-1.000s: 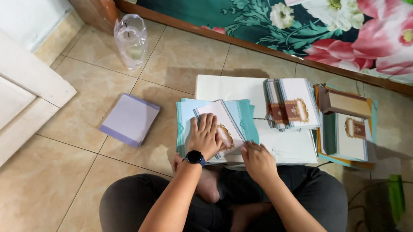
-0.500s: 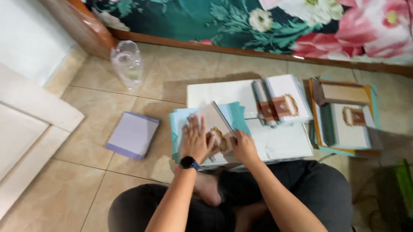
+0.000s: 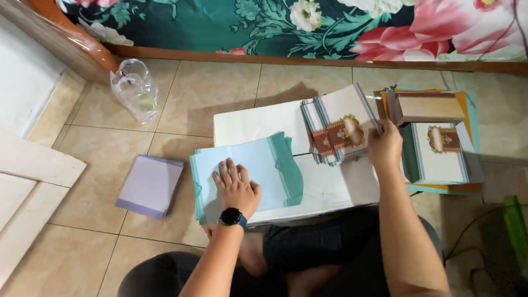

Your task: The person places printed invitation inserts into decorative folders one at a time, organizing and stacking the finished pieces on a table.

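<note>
Teal sheets under left hand, right hand at card stack

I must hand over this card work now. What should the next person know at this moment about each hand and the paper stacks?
Left hand: flat, palm down on the light blue sheet stack, at the front of the low white board.
Right hand: at the right edge of the folded card pile, fingers touching it; whether it grips a card, I cannot tell.
Other stock: more cards and a brown box lie right of the board, a lilac pad on the tiles to the left, a clear plastic bag beyond it.
Done: many folded cards are piled.
Left: many blue sheets remain.
</note>
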